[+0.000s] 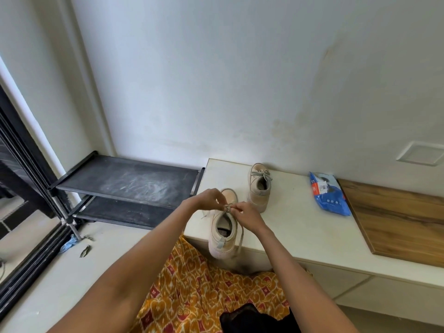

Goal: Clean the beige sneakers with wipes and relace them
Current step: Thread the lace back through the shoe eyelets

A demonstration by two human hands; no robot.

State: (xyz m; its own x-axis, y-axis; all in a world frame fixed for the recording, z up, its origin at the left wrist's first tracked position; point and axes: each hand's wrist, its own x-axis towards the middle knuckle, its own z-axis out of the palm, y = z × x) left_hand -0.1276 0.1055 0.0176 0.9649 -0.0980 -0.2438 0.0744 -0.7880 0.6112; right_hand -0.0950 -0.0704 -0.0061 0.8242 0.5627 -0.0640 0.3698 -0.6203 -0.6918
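Note:
Two beige sneakers stand on a low white bench (300, 227). The near sneaker (222, 233) sits at the bench's front left corner, heel toward me. My left hand (206, 200) and my right hand (247, 213) meet over its tongue, and each pinches part of the grey lace (227, 207) at a small knot. One loose lace end (241, 239) hangs down the shoe's right side. The far sneaker (259, 186) stands behind it with its lace tied in a bow. A blue pack of wipes (328, 194) lies to the right on the bench.
A wooden board (396, 219) covers the bench's right part. A black two-tier shoe rack (125, 186) stands left of the bench against the wall. A dark sliding-door frame (28, 212) runs along the far left. Orange patterned fabric (204, 292) lies below my arms.

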